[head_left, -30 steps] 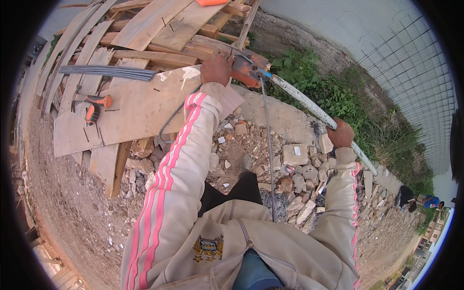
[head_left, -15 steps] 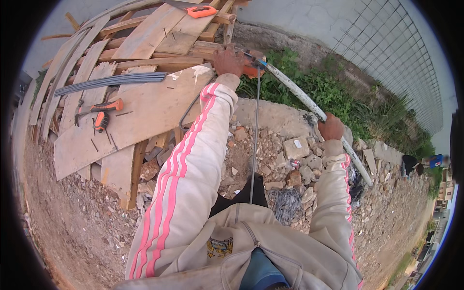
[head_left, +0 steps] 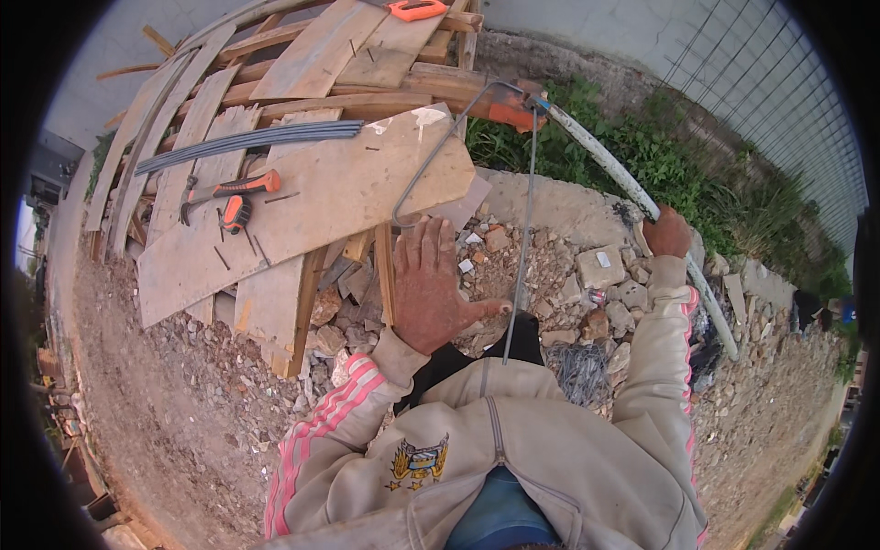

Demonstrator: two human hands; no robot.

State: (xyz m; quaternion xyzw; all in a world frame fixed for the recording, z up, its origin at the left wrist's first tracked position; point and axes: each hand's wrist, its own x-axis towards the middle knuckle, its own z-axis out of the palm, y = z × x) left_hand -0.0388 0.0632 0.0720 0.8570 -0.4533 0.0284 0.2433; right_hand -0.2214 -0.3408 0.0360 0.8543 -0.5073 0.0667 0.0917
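Observation:
My right hand is wrapped around a long white pipe, whose far end meets an orange-painted piece at the wooden bench's corner. At that corner a thin grey steel rod is bent. One leg runs straight toward my body; the other angles over the boards to a small hooked end. My left hand is flat, fingers spread and thumb stretched toward the straight leg. Its fingertips are close by the hooked end; whether they touch it I cannot tell.
On the plank bench lie a claw hammer, a tape measure, several nails, a bundle of grey rods and an orange-handled saw. Rubble, coiled wire and weeds surround it. Steel mesh leans on the wall.
My left hand has left the bench corner and come back toward my body, opening flat. The rod's bent leg now shows in full. My right hand stays on the pipe; the view has shifted.

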